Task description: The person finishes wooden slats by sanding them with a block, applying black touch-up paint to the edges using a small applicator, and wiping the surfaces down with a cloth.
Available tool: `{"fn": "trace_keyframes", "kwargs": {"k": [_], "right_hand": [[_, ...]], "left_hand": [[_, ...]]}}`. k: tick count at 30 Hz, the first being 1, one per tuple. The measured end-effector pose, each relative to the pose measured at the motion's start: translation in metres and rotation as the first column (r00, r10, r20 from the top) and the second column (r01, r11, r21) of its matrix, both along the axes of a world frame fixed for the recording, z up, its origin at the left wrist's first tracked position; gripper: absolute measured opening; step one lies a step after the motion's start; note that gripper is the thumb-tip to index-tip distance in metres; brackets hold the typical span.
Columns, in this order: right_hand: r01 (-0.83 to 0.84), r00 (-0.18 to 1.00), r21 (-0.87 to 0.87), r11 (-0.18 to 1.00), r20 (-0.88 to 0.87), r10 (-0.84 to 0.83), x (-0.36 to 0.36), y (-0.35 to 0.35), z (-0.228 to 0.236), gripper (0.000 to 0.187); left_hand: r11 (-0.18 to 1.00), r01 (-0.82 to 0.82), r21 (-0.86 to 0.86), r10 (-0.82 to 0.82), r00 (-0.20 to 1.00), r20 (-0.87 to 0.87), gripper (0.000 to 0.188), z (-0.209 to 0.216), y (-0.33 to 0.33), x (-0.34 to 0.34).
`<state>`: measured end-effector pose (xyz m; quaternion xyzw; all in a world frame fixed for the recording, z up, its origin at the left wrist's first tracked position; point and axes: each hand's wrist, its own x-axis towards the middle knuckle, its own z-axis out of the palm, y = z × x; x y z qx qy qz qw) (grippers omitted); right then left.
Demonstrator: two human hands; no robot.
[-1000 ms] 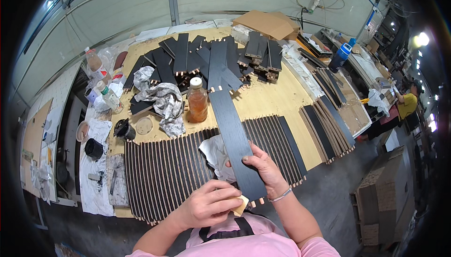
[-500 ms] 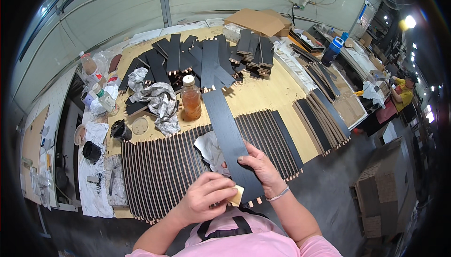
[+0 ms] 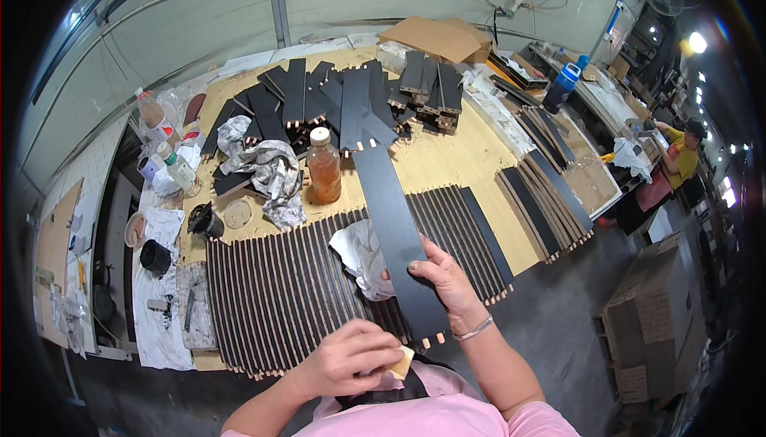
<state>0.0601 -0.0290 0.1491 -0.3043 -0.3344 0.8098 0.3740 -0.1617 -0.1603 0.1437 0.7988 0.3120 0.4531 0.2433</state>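
My right hand (image 3: 447, 281) grips a long black wooden board (image 3: 392, 229) by its right edge, thumb on the face and fingers behind. The board slants toward me, and light wooden dowels stick out of its near end. In my closed left hand (image 3: 357, 359), a small pale-yellow pad (image 3: 401, 363) is pinched at the fingertips, just below the board's near corner and apart from it. I cannot tell whether the pad is sponge or folded sandpaper. Under the board lie a crumpled white cloth (image 3: 359, 257) and a row of black boards (image 3: 275, 297) standing on edge.
More black boards (image 3: 295, 94) lie piled at the back. A bottle of amber liquid (image 3: 324, 170) stands beside a stained rag (image 3: 275, 177). Black cups (image 3: 155, 257) sit at the left; stacked boards (image 3: 542, 201) at the right. A co-worker (image 3: 682, 158) stands far right.
My left hand has drawn the pad down, away from the board's edge. The board has shifted slightly right and its near end has risen a little in view.
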Motion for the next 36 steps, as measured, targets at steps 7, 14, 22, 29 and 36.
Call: {"fn": "trace_keyframes", "kwargs": {"k": [7,14,22,29,36], "right_hand": [[-0.027,0.999,-0.04,0.999,-0.037,0.026,-0.002,0.0,-0.003,0.056],[-0.044,0.999,-0.062,0.997,-0.025,0.043,-0.002,-0.002,-0.008,0.057],[-0.126,0.989,-0.084,0.989,0.071,0.132,0.002,-0.021,-0.025,0.071],[-0.363,0.925,-0.123,0.924,0.075,0.374,0.018,-0.035,-0.028,0.077],[-0.242,0.968,-0.149,0.959,0.026,0.249,0.03,-0.051,-0.039,0.084]], "left_hand": [[0.999,0.031,0.012,-0.032,0.999,0.018,0.044,0.001,0.01,0.001],[0.99,-0.111,0.091,0.112,0.994,0.0,0.048,0.002,0.024,-0.003],[0.96,-0.235,0.154,0.241,0.97,-0.018,0.052,0.006,0.045,-0.03],[0.838,-0.516,0.179,0.525,0.851,-0.007,0.048,0.012,0.084,-0.117],[0.644,-0.765,-0.01,0.765,0.644,0.011,0.048,-0.024,0.066,-0.205]]}}
